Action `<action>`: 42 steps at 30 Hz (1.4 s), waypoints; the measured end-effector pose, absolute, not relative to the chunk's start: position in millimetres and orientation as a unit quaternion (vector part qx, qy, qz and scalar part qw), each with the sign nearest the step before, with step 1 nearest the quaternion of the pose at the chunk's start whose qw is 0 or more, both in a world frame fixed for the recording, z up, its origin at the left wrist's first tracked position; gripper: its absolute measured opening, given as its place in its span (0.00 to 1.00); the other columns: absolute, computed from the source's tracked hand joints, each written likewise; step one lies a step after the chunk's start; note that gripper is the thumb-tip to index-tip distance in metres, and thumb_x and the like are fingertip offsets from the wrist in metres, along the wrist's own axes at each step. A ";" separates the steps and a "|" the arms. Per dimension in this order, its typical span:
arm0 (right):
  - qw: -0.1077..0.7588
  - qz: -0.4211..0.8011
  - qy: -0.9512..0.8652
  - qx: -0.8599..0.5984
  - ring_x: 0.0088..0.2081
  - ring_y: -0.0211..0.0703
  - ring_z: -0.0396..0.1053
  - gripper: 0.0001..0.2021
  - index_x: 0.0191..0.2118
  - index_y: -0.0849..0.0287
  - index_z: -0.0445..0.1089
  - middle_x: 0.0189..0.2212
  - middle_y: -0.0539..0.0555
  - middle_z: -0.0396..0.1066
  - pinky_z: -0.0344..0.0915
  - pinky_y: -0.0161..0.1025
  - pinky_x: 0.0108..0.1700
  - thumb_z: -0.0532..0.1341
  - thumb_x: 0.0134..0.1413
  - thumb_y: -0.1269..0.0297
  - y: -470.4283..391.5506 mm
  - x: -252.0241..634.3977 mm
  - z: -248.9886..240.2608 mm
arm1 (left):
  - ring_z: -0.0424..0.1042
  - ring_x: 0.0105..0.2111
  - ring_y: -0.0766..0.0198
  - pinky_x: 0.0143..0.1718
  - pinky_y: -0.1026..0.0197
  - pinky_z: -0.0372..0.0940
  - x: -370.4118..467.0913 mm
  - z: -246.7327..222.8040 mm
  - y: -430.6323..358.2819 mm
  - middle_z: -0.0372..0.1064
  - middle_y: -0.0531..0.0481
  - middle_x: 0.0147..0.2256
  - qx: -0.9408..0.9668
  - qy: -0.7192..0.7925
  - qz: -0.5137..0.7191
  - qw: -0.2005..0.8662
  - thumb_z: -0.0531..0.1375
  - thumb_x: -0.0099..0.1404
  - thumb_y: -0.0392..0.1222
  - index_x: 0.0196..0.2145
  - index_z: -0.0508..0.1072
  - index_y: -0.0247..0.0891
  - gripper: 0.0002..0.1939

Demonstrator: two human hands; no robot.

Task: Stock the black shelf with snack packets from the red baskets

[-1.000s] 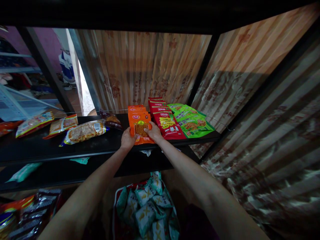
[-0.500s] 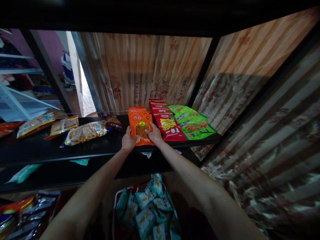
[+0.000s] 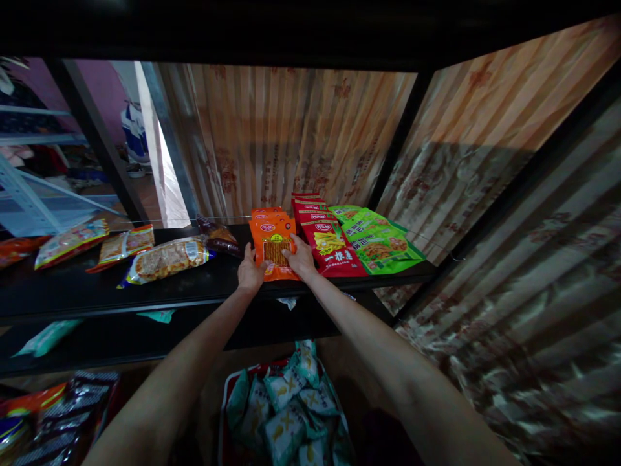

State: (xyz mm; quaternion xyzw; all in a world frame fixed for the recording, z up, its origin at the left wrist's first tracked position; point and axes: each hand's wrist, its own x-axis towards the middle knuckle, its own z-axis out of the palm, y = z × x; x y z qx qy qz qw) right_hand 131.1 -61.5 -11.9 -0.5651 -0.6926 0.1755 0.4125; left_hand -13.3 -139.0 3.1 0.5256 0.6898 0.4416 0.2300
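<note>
An orange snack packet (image 3: 275, 249) lies on the black shelf (image 3: 184, 288), at the front of a short row of like packets. My left hand (image 3: 251, 270) grips its left edge, thumb on the printed front. On the opposite edge my right hand (image 3: 301, 257) holds it the same way, its knuckles close to the red snack packets (image 3: 334, 249). Those red packets overlap in a row just to the right. Beyond them several green snack packets (image 3: 378, 243) lie fanned out. A dark brown packet (image 3: 217, 236) rests left of my left hand.
More bagged snacks (image 3: 167, 259) lie along the shelf to the left. Below stands a red basket with a white rim (image 3: 224, 395), full of pale green packets (image 3: 286, 427). Black posts (image 3: 400, 139) and a curtain (image 3: 291, 136) close off the back and right.
The orange packet has tilted back slightly and lies a little flatter, with both hands still on its edges. The view has shifted slightly.
</note>
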 end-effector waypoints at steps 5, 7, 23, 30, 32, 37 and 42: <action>0.372 0.161 -0.717 -0.568 0.60 0.50 0.59 0.28 0.60 0.61 0.60 0.59 0.60 0.62 0.54 0.46 0.62 0.61 0.53 0.63 -61.5 132.8 -11.5 | 0.65 0.56 0.57 0.56 0.57 0.58 -10.0 3.1 -139.5 0.63 0.39 0.58 0.536 0.714 0.399 0.207 0.59 0.61 0.40 0.62 0.55 0.35 0.32; 0.367 0.150 -0.727 -0.560 0.60 0.50 0.59 0.27 0.60 0.62 0.59 0.60 0.61 0.61 0.54 0.45 0.62 0.59 0.55 0.63 -62.9 133.4 -13.3 | 0.63 0.57 0.55 0.57 0.56 0.57 -9.4 2.4 -140.4 0.61 0.37 0.59 0.547 0.722 0.382 0.185 0.58 0.62 0.41 0.60 0.58 0.35 0.30; 0.358 0.142 -0.741 -0.550 0.58 0.50 0.61 0.22 0.59 0.59 0.60 0.58 0.60 0.63 0.57 0.46 0.60 0.54 0.60 0.62 -69.2 130.5 -12.3 | 0.64 0.56 0.50 0.54 0.53 0.58 -9.8 4.8 -134.4 0.63 0.33 0.57 0.545 0.749 0.318 0.204 0.57 0.62 0.48 0.66 0.45 0.31 0.41; 0.335 0.155 -0.743 -0.559 0.60 0.50 0.59 0.23 0.60 0.60 0.60 0.62 0.61 0.57 0.55 0.46 0.61 0.54 0.60 0.61 -70.4 132.4 -9.5 | 0.61 0.59 0.51 0.57 0.53 0.56 -13.0 8.9 -132.3 0.60 0.37 0.60 0.554 0.737 0.314 0.226 0.57 0.61 0.46 0.66 0.46 0.36 0.39; 0.329 0.155 -0.744 -0.560 0.61 0.49 0.58 0.24 0.60 0.62 0.59 0.62 0.61 0.57 0.55 0.45 0.61 0.54 0.60 0.60 -70.9 133.0 -8.3 | 0.59 0.60 0.51 0.58 0.53 0.55 -13.1 8.5 -131.1 0.58 0.38 0.61 0.551 0.737 0.318 0.228 0.58 0.61 0.45 0.66 0.47 0.36 0.39; 0.320 0.148 -0.745 -0.566 0.61 0.47 0.58 0.24 0.60 0.61 0.59 0.62 0.60 0.58 0.55 0.43 0.61 0.54 0.60 0.60 -71.6 132.3 -7.4 | 0.51 0.64 0.53 0.62 0.56 0.48 -11.1 5.5 -129.9 0.51 0.37 0.64 0.562 0.728 0.339 0.198 0.58 0.61 0.41 0.65 0.49 0.30 0.38; 0.303 0.148 -0.747 -0.573 0.63 0.49 0.55 0.25 0.61 0.62 0.59 0.63 0.61 0.54 0.55 0.44 0.62 0.53 0.60 0.59 -71.5 131.6 -4.7 | 0.51 0.64 0.52 0.62 0.55 0.50 -10.9 6.5 -128.7 0.50 0.35 0.64 0.547 0.735 0.336 0.218 0.58 0.61 0.43 0.65 0.46 0.29 0.40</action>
